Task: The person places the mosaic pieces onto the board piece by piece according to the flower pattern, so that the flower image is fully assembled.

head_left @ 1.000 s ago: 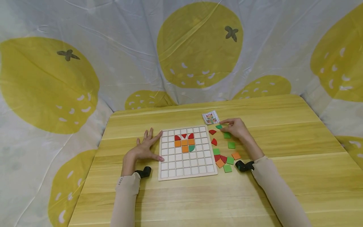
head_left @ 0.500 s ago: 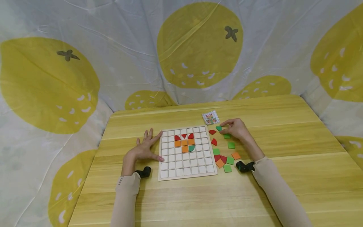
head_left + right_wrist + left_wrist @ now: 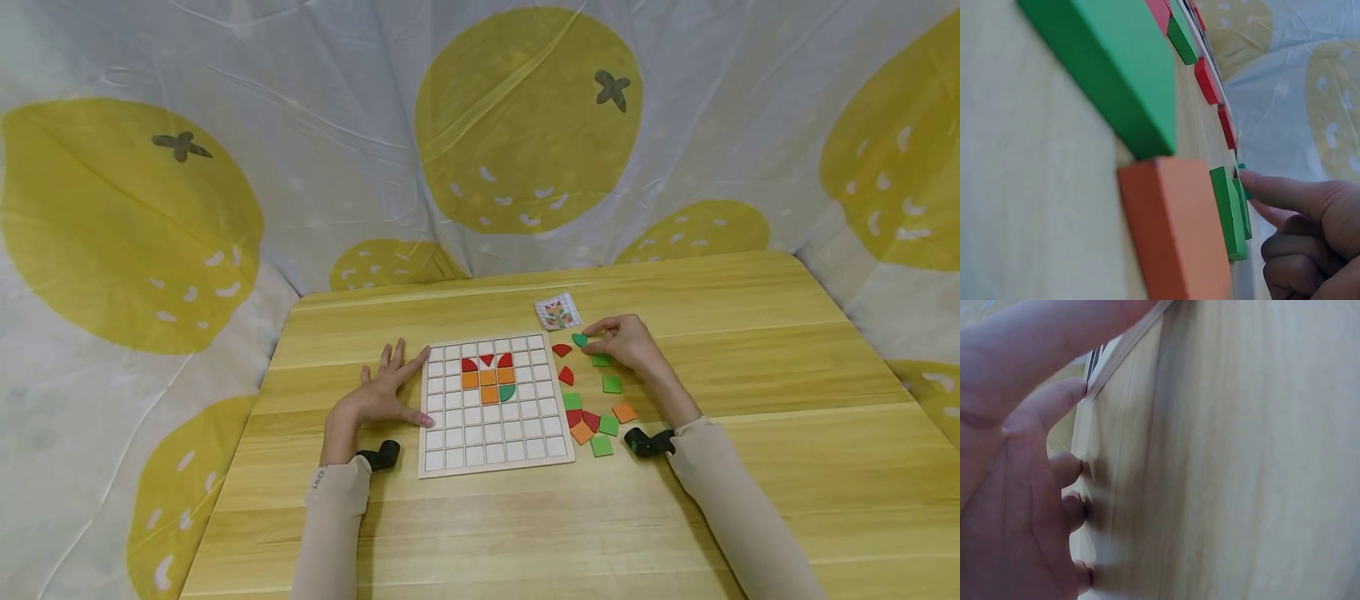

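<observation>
On the white gridded board (image 3: 495, 433), red, orange and green tiles form a pattern in the upper middle squares. My left hand (image 3: 382, 392) has its fingers spread on the table, with thumb and index fingertip at the board's left edge; the left wrist view shows that hand (image 3: 1022, 469) beside the board's rim (image 3: 1129, 347). Beyond the board's upper right corner, my right hand (image 3: 626, 340) pinches a dark green quarter-circle tile (image 3: 580, 340) between thumb and index finger. In the right wrist view my right hand (image 3: 1310, 231) mostly covers this tile, its other fingers curled.
A small printed pattern card (image 3: 557, 311) lies behind the board. Along the board's right side are loose red quarter-circle tiles (image 3: 566, 376), green square tiles (image 3: 612, 383) and orange square tiles (image 3: 624, 412). A patterned cloth (image 3: 360, 167) hangs behind the table.
The quarter-circle tile has turned slightly and shifted a little toward the near side in my right fingers. My left hand and the board have stayed in place.
</observation>
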### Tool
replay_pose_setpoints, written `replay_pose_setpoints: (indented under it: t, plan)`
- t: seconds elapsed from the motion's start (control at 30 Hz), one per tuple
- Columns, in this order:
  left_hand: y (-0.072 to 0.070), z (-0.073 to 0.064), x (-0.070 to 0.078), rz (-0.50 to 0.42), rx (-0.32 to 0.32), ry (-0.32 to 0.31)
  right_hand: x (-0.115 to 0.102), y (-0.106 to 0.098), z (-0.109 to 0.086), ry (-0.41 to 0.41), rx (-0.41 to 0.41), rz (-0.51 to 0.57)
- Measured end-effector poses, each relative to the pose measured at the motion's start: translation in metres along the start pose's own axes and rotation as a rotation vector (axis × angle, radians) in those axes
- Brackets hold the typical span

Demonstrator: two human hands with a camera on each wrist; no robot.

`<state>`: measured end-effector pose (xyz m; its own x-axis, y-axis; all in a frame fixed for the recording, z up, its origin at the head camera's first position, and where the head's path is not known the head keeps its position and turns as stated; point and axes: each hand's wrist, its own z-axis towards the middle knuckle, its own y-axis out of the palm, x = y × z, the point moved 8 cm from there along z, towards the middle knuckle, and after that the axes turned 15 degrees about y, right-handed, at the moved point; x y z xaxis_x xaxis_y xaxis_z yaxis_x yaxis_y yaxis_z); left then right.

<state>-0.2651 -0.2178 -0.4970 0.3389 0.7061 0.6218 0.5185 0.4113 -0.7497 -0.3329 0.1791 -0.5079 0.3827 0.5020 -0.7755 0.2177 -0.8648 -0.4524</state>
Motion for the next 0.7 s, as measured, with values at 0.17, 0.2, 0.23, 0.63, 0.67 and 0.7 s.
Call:
replay_pose_setpoints:
  t: [0.17,0.2,0.23,0.63,0.67,0.7]
  plan:
    - [-0.001,0.000,0.002,0.001,0.003,0.000,-0.017,0.009,-0.016,-0.046,-0.038,0.025]
    - [-0.002,0.000,0.002,0.001,0.003,-0.001,-0.021,0.013,-0.020,-0.055,-0.055,0.029]
    - [-0.002,0.000,0.002,0.001,0.003,-0.002,-0.026,0.019,-0.024,-0.062,-0.072,0.034]
    - [0.000,-0.001,-0.001,0.000,-0.003,-0.002,-0.071,0.117,-0.063,-0.123,-0.276,-0.007]
    - [0.000,-0.001,-0.001,-0.002,-0.002,-0.004,-0.073,0.124,-0.064,-0.132,-0.278,-0.019]
    - [0.001,0.000,-0.002,-0.004,-0.002,-0.003,-0.075,0.130,-0.065,-0.141,-0.279,-0.026]
